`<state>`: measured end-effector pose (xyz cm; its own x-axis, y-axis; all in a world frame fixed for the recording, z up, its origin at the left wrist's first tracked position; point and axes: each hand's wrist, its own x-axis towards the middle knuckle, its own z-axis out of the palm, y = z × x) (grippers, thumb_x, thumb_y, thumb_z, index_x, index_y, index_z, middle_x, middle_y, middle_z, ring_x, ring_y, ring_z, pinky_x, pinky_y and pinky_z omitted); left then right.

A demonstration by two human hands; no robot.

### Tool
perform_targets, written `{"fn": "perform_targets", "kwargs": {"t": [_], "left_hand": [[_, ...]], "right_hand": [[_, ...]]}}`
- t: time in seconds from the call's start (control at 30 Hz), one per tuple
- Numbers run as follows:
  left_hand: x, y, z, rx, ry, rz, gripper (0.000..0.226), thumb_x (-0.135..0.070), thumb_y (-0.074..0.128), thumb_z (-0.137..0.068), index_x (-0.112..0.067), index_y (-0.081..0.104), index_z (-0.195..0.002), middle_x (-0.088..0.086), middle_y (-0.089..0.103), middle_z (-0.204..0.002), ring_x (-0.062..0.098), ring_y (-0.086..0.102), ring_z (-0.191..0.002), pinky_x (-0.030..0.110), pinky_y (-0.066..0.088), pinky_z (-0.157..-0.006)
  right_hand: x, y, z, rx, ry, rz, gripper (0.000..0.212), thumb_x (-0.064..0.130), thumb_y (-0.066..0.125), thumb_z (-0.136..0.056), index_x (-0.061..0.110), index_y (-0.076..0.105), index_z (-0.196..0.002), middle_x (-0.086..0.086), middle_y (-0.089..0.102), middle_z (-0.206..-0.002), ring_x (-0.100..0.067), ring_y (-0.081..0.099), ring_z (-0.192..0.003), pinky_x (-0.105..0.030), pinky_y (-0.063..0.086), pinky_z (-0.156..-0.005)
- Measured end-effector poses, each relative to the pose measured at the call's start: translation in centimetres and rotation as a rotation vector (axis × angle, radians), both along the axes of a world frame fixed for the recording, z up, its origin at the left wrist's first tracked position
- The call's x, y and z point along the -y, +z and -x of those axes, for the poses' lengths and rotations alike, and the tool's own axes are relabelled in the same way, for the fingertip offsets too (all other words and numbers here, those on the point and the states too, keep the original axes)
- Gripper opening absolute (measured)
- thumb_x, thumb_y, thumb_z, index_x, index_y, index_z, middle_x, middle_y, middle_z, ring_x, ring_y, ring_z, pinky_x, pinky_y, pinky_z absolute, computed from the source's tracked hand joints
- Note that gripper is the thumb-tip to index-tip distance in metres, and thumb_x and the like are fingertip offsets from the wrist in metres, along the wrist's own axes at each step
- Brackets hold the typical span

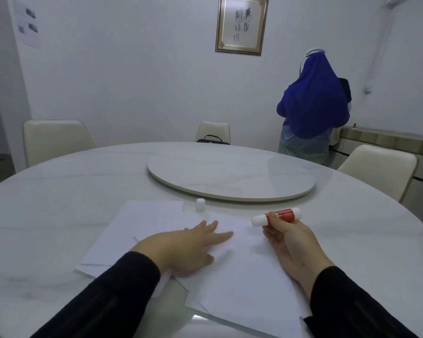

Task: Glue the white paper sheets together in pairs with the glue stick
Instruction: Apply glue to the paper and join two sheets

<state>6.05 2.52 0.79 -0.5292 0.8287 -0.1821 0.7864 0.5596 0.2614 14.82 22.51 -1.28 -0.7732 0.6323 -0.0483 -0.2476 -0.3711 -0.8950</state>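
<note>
Several white paper sheets lie overlapping on the white round table point(59, 203) in front of me. The top sheet point(249, 272) lies nearest, angled to the right, with more sheets point(137, 225) spread to its left. My left hand point(183, 247) rests flat on the top sheet, fingers spread. My right hand point(291, 242) hovers just above the sheet's far right corner and holds a red and white glue stick point(276, 216) sideways, its uncapped white end pointing left. The small white cap point(200, 204) stands upright beyond the sheets.
A large round turntable point(230, 176) fills the table's middle, just behind the cap. Cream chairs point(56, 140) stand around the table, one with a black bag point(213, 140). A person in a blue garment point(313, 106) stands at the back right by a counter.
</note>
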Motion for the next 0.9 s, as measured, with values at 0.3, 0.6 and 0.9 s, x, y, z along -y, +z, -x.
{"fn": "perform_targets", "kwargs": {"t": [0.3, 0.6, 0.9], "left_hand": [[2.6, -0.3, 1.0, -0.006, 0.106, 0.15, 0.083, -0.067, 0.051, -0.079, -0.048, 0.005, -0.145, -0.014, -0.008, -0.158, 0.011, -0.008, -0.145, 0.042, 0.001, -0.115], [4.7, 1.8, 3.7, 0.116, -0.023, 0.135, 0.084, -0.042, 0.078, -0.067, -0.065, 0.028, -0.13, -0.039, 0.012, -0.147, -0.006, 0.009, -0.139, 0.037, 0.008, -0.116], [2.8, -1.2, 4.4, 0.051, 0.193, -0.126, 0.085, -0.062, 0.067, -0.069, -0.041, 0.03, -0.142, -0.021, 0.016, -0.154, 0.005, 0.018, -0.141, 0.03, 0.013, -0.114]], "right_hand": [[-0.5, 0.0, 1.0, 0.106, 0.006, -0.246, 0.013, 0.007, 0.067, -0.083, 0.006, 0.059, -0.092, -0.014, 0.061, -0.09, -0.022, 0.058, -0.078, -0.029, 0.046, -0.078], [-1.7, 0.5, 1.0, 0.136, 0.04, -0.389, 0.015, 0.002, 0.069, -0.079, 0.01, 0.059, -0.087, -0.014, 0.063, -0.088, -0.024, 0.054, -0.079, -0.033, 0.042, -0.079], [-1.4, 0.3, 0.7, 0.035, 0.017, -0.388, 0.022, 0.003, 0.071, -0.078, 0.014, 0.06, -0.093, -0.01, 0.069, -0.088, -0.02, 0.059, -0.079, -0.029, 0.044, -0.078]]}}
